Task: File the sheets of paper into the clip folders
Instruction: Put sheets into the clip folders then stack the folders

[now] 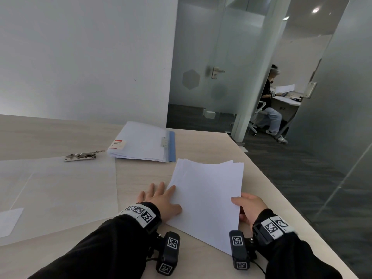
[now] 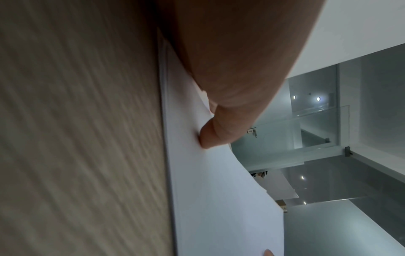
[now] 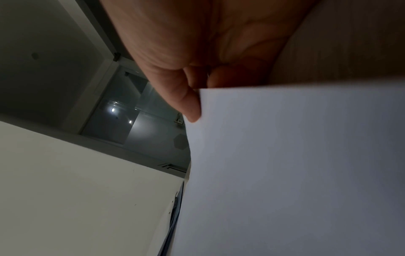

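A stack of white sheets (image 1: 207,198) lies askew near the table's front right, its right side lifted off the wood. My left hand (image 1: 161,198) lies flat beside the stack's left edge, fingers straight and spread on the table, thumb pressing down on the paper (image 2: 219,190). My right hand (image 1: 246,204) grips the stack's right edge, thumb on top and fingers curled beneath; the right wrist view shows the raised sheets (image 3: 285,164) close up. An open clear clip folder (image 1: 60,190) lies at the left with its metal clip (image 1: 80,156) at the far edge.
A pile of closed folders (image 1: 141,141), a blue one at the bottom, sits behind the sheets. The wooden table (image 1: 201,146) ends at a slanted right edge just past my right hand. Beyond it are dark carpet, a frosted glass door and a seated person in another room.
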Demonstrator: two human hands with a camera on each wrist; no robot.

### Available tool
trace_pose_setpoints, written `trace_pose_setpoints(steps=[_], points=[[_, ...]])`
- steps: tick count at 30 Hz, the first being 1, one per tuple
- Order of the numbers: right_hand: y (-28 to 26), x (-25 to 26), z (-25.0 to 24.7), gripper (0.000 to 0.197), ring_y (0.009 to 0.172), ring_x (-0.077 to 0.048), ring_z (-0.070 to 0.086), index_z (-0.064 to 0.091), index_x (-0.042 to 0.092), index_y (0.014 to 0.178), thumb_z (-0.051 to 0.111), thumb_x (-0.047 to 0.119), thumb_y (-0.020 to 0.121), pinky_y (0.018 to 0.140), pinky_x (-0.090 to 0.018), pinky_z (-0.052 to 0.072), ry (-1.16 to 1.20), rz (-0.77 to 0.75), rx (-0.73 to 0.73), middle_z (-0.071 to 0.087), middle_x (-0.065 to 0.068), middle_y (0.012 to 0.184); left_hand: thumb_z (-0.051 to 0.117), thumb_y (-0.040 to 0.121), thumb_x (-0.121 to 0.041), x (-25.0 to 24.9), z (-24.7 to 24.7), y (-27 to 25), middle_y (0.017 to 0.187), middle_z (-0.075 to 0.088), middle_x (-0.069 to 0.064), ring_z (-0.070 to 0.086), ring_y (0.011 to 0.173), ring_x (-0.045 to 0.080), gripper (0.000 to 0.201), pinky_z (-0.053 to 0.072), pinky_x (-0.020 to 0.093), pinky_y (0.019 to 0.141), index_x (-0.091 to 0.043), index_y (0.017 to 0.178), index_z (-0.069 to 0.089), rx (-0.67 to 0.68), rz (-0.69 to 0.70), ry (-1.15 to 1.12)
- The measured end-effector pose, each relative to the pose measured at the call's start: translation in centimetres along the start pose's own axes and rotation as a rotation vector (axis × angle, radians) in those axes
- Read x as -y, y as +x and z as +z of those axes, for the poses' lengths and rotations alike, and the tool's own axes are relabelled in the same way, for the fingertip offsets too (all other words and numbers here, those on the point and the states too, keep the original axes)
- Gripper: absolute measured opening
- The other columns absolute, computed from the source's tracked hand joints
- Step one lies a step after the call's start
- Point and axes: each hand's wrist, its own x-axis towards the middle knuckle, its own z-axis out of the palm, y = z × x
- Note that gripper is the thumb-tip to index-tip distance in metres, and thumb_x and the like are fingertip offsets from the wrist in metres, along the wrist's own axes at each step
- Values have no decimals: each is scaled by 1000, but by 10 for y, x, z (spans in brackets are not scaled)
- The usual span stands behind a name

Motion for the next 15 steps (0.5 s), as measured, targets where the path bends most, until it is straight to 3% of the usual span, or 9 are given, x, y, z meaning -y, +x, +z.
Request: trace_pose_setpoints(steps=[11,15], points=[[-2,-4,-1,13,76,-31,64,70,-3,95,61,-4,86,75,-39,51,130,-55,-30,71,-21,89,40,70,-62,0,0,3,163,-5,-11,-14,149,21,89,-6,49,118,-39,150,8,-5,-5,-8],[0,-7,-3,13,84,-34,67,72,1,94,63,-1,85,89,-48,52,141,-58,-62,74,-21,94,40,70,-61,0,0,4,163,-6,-11,-15,149,21,88,-6,49,118,-39,150,8,5,-7,-5]])
